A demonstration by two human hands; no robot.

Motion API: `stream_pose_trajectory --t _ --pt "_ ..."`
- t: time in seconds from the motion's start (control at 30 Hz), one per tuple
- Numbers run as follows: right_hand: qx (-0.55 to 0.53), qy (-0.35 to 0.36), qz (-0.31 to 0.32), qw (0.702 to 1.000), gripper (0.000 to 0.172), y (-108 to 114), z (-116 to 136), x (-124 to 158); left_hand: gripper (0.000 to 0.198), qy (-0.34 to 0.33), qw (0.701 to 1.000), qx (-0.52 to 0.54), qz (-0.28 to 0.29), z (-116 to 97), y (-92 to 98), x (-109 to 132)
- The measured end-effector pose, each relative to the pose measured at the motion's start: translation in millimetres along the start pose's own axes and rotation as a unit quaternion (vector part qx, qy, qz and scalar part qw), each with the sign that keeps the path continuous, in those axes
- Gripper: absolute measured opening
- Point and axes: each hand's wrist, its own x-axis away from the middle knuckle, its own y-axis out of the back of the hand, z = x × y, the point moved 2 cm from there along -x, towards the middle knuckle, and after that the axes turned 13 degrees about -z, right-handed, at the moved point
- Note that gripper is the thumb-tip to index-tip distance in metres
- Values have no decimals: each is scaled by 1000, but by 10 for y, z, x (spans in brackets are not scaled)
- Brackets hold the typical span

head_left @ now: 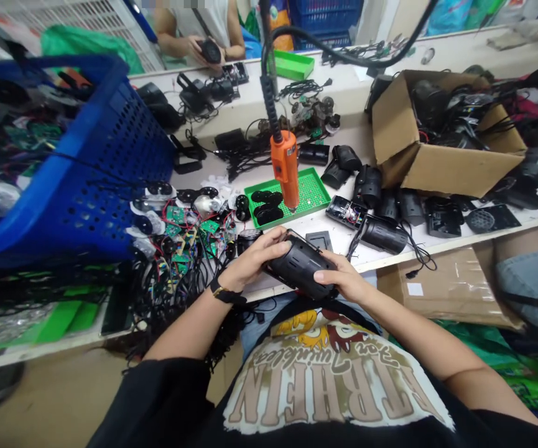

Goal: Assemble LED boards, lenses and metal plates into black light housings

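Observation:
Both my hands hold a black plastic housing (302, 266), rounded and slotted, at the front edge of the bench. My left hand (265, 250) grips its left end, the thumb lying on top. Around the right end my right hand (336, 274) is closed, its thumb pressed on the upper face. Just beyond the housing lies a small dark grey square part (319, 241). An orange electric screwdriver (285, 168) hangs upright on its cable above a green perforated tray (313, 186), which holds black discs (267, 208) and small screws.
Left stands a blue basket (147, 134) of parts, beside a heap of wired circuit boards (180, 242). Several black housings (366, 230) lie to the right, before a cardboard box (464, 168) of parts. Across the bench a person (198, 37) holds a black part.

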Motion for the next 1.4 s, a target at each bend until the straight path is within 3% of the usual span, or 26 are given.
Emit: stream_pose_trajectory --t 0.1,0.2,0.27,0.33,0.47,0.57,0.7,0.87,1.03,1.17,1.4 --pt "-27 40 -25 999 51 -14 -35 49 59 -11 999 29 -33 48 -47 113" --pt "5 74 -26 997 53 -37 -39 122 52 -49 984 59 -159 165 -121 216" --pt "75 110 -44 990 57 -19 -7 176 41 -77 973 59 -209 220 -195 270" --pt "142 137 -71 978 67 33 45 248 37 -103 973 31 -206 225 -296 319" --pt "200 128 -84 968 97 141 134 473 42 -127 982 -45 -131 184 -567 423" --pt "195 150 -112 963 102 180 182 662 45 -114 984 11 -133 223 -758 452" --pt "208 171 -147 952 101 168 188 826 43 -35 982 103 -157 371 -896 416" --pt "222 191 -164 942 95 127 127 857 42 -32 978 139 -154 449 -934 441" --pt "205 206 -130 948 104 154 43 781 48 -14 973 155 -169 431 -911 436" --pt "188 189 -97 959 114 194 -12 711 48 2 971 163 -174 426 -870 350" --pt "172 150 -104 968 115 258 -12 543 50 30 964 180 -193 455 -857 117"
